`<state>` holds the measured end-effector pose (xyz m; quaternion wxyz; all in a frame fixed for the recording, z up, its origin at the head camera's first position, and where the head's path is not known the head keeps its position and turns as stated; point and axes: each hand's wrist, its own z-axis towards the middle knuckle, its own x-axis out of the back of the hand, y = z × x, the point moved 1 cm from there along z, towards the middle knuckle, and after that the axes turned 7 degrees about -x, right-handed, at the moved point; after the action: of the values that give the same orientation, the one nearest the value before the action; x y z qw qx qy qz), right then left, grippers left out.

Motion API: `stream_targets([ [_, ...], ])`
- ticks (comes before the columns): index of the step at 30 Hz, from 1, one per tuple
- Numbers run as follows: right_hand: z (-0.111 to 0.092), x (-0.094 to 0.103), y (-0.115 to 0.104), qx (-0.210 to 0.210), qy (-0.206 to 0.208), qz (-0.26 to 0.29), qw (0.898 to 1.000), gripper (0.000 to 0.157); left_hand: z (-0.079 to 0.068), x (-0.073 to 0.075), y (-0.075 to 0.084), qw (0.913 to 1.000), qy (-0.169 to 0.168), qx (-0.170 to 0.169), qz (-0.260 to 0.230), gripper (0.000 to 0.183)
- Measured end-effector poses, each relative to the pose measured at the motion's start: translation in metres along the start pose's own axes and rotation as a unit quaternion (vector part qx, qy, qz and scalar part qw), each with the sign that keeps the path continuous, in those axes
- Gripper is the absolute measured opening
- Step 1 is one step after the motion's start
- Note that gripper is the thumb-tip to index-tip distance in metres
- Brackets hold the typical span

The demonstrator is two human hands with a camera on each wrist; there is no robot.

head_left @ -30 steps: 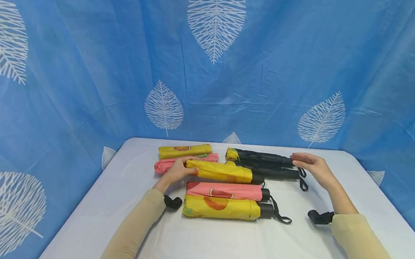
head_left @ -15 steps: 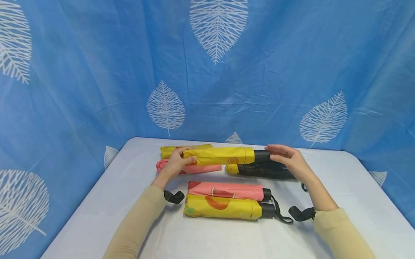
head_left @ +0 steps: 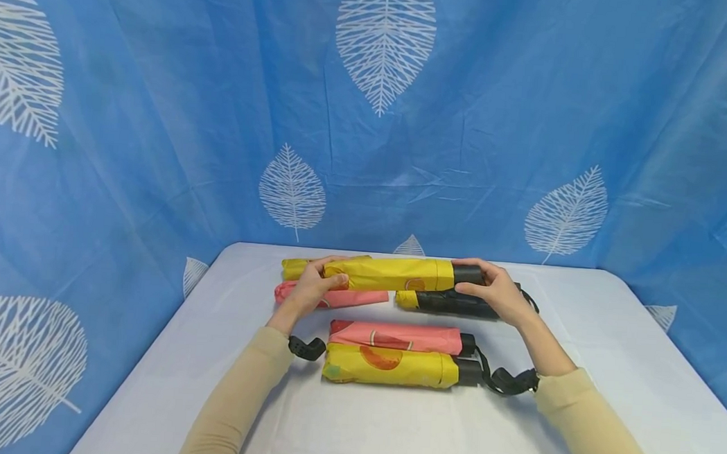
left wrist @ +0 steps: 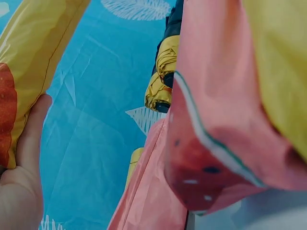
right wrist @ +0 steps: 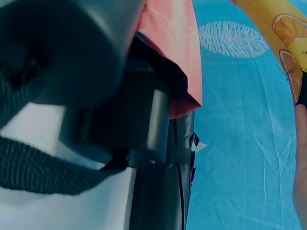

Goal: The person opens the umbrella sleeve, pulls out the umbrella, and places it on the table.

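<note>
A folded yellow umbrella (head_left: 392, 274) with an orange-slice print is held level above the back row of the table. My left hand (head_left: 310, 286) grips its cloth end, thumb on the near side. At the other end, the fingers and thumb of my right hand (head_left: 498, 291) hold the black handle. Beneath and behind it lie a black umbrella (head_left: 452, 303) with a yellow tip, a pink umbrella (head_left: 359, 297) and another yellow umbrella (head_left: 292, 269), partly covered. The left wrist view shows two yellow-tipped black umbrellas (left wrist: 163, 91) stacked close together.
Nearer on the white table (head_left: 376, 429), a pink watermelon-print umbrella (head_left: 413, 337) and a yellow umbrella (head_left: 380, 365) lie side by side, handles to the right. A strap loop hangs off their handle end. A blue leaf-print cloth (head_left: 470, 122) surrounds the table.
My left hand has lifted the yellow umbrella and moved it toward the back. My right hand has come leftward from the black umbrellas and taken hold of its handle.
</note>
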<state>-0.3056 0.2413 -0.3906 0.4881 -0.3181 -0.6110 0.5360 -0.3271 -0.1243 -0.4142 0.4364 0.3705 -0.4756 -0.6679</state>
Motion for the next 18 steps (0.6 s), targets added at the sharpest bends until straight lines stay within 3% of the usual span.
stream_targets([
  [5, 0.0, -0.003, -0.001, 0.004, 0.035, -0.007, 0.999, 0.045, 0.001, 0.001, -0.002, 0.9988, -0.037, -0.01, -0.03, 0.047],
  [9, -0.001, -0.005, -0.001, 0.004, 0.054, 0.025, 0.998, 0.038, 0.0, 0.001, 0.0, 0.996, -0.059, 0.001, -0.067, 0.051],
  [18, -0.003, -0.011, 0.001, 0.02, 0.045, 0.15, 0.988, 0.031, -0.001, 0.001, 0.006, 0.9935, -0.048, 0.004, -0.104, 0.046],
])
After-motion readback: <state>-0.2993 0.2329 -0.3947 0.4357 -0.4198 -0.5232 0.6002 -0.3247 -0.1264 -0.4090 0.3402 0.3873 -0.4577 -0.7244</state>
